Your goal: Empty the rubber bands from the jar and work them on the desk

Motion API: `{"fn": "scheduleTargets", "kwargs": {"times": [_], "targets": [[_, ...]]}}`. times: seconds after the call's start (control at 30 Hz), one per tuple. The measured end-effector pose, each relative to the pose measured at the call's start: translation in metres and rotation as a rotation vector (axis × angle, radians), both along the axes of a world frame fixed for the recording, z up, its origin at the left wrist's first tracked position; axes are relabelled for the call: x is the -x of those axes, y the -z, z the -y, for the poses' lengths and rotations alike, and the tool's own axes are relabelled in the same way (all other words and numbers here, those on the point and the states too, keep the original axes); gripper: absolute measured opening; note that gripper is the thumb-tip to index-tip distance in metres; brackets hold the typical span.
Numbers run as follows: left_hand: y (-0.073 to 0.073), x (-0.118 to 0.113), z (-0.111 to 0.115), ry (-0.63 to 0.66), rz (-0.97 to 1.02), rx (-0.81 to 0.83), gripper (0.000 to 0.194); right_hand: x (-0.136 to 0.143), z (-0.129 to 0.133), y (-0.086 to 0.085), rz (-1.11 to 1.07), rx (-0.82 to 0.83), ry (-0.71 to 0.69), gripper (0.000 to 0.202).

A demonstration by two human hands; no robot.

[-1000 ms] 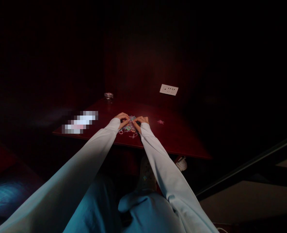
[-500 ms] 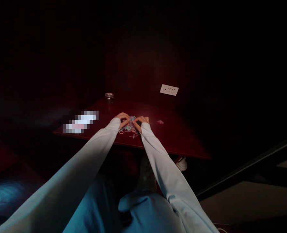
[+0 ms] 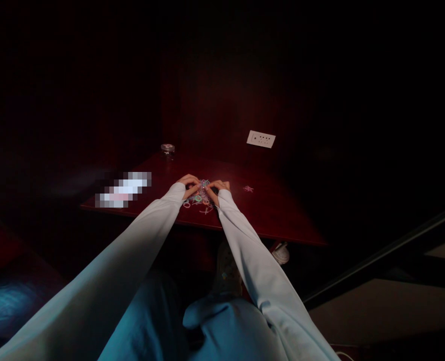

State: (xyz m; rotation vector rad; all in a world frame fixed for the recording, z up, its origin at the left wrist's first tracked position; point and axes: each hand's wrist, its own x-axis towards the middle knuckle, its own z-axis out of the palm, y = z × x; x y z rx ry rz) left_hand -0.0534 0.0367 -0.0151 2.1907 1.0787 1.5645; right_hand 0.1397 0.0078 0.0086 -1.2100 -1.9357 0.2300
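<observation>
On the dark red table lies a loose pile of small, colourful elastic hair ties (image 3: 199,199), some of them plain rings. My left hand (image 3: 188,183) is at the pile's left side, its thumb and fingers drawn together in a pinch. From the right, my right hand (image 3: 218,187) pinches over the same pile, its fingertips close to those of the left. Whatever sits between the fingertips is too small to make out. A little group of pink hair ties (image 3: 248,189) lies apart, to the right of my right hand.
A clear lidded jar (image 3: 168,151) stands at the table's back left. At the left edge lies a bright, pixelated flat object (image 3: 124,190). A white socket panel (image 3: 261,139) is on the wall behind the table (image 3: 278,215). Below the table's edge shows a white shoe (image 3: 281,254).
The whole view has shifted very slightly. Both hands stay pinched over the pile, with only small finger movement.
</observation>
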Motion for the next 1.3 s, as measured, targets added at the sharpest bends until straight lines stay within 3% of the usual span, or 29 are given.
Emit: {"fn": "scheduleTargets", "kwargs": {"times": [0.5,0.93,1.3], "targets": [[0.002,0.002,-0.005,0.053,0.034,-0.006,0.04,0.0,-0.003,0.002,0.0,-0.008,-0.004,0.018],[0.002,0.0,-0.004,0.04,0.098,0.018,0.03,0.001,-0.001,0.002,-0.077,0.008,0.021,0.019],[0.003,0.001,-0.004,0.033,0.07,0.004,0.031,0.003,0.008,-0.006,-0.001,0.08,0.114,0.02]]}}
